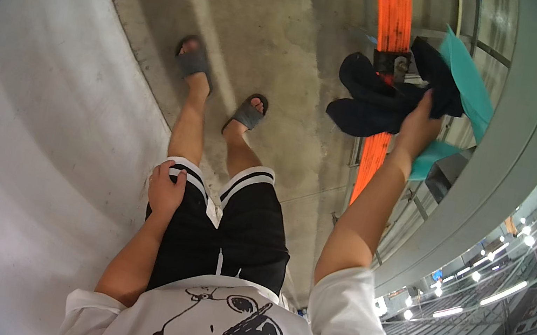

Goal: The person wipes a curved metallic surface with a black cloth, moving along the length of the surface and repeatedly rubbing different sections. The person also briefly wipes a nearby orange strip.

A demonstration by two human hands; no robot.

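Observation:
My right hand (421,123) is closed around a bunch of dark socks (373,100), which fan out to its left and upward. Behind the socks runs an orange belt (395,13), partly covered by them. A dark metal bracket (391,64) sits on the belt beside the upper socks. Teal sheets (466,83) lie just right of this hand. Flat on the hem of my black shorts, near the knee, rests my left hand (166,188) with nothing in it and the thumb apart.
A wide grey metal frame (510,155) curves along the right. The left side is taken up by a large pale smooth surface (40,129). My sandalled feet stand on the concrete floor (290,38). Lit ceiling lamps (503,293) show at far right.

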